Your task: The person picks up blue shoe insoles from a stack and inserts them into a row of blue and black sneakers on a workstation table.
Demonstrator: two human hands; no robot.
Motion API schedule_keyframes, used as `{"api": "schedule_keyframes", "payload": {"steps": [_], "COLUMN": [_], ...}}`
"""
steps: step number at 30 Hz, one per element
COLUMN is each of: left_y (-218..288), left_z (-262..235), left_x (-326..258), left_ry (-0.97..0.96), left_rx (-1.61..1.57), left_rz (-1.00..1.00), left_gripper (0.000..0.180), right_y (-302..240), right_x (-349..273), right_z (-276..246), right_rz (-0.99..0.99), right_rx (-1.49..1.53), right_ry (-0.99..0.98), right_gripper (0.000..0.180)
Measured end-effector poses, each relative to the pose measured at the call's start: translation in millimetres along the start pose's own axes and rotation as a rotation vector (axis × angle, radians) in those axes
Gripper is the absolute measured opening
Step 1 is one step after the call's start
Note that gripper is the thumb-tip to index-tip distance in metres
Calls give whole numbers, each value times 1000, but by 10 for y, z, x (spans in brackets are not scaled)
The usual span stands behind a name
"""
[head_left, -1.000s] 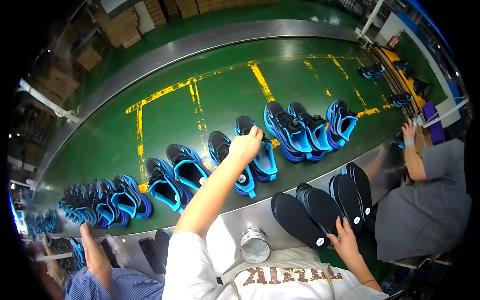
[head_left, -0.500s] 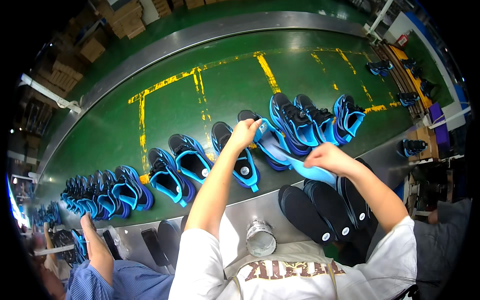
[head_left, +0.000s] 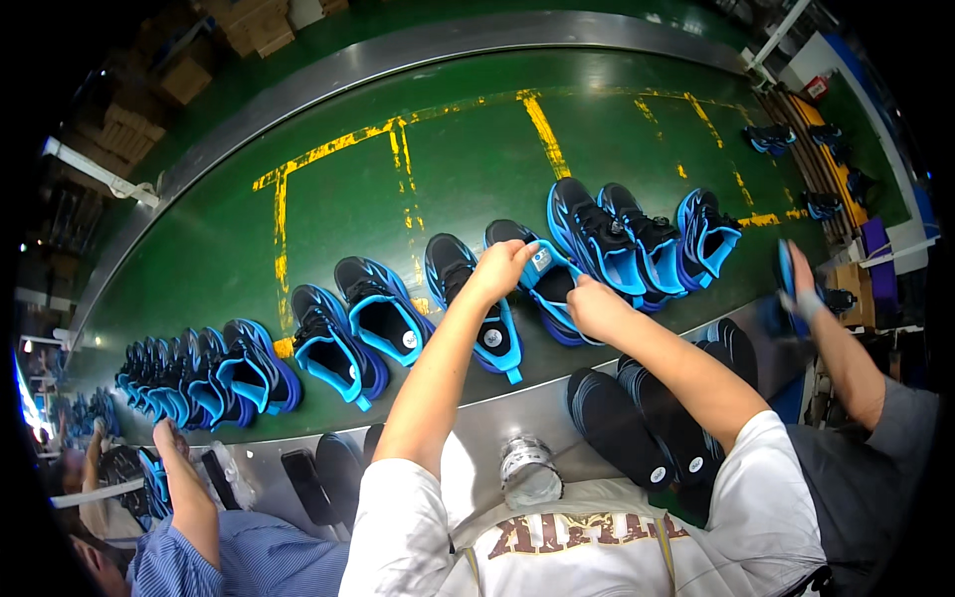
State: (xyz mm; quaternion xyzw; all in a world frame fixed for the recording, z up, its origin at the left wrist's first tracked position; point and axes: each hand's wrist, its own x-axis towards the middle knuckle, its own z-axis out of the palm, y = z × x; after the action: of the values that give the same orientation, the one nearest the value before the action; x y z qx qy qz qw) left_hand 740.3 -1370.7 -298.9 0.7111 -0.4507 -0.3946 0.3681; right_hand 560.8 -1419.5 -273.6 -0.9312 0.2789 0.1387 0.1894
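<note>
Insole now down inside the shoe, left hand still pinching the tongue; cannot tell the grip of the right hand

Big brown letters go across the front of the white shirt. In the shoe between the hands, a small pale label sits on the bright blue tongue. Its marks are too tiny to read. Two black insoles each have a round white sticker at the near end, with small dark print that looks blurry. Three shoes to the left on the green tabletop have white dots inside, at the heel. Their dark print is too small to read, too.
</note>
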Motion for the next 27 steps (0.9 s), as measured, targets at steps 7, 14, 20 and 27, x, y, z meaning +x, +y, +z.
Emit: {"api": "schedule_keyframes", "payload": {"steps": [7, 14, 20, 27], "left_y": [49, 27, 40, 134], "left_z": [85, 120, 305, 235], "left_x": [16, -104, -79, -71], "left_ry": [28, 81, 211, 113], "left_rx": [91, 75, -172, -218], "left_rz": [60, 61, 23, -15], "left_gripper": [37, 41, 40, 35], "right_y": [211, -146, 136, 193], "right_x": [193, -274, -74, 156], "right_z": [211, -162, -118, 222], "right_rz": [-161, 7, -109, -230], "right_rx": [52, -135, -61, -220], "right_ry": [257, 212, -32, 103], "right_gripper": [16, 27, 19, 14]}}
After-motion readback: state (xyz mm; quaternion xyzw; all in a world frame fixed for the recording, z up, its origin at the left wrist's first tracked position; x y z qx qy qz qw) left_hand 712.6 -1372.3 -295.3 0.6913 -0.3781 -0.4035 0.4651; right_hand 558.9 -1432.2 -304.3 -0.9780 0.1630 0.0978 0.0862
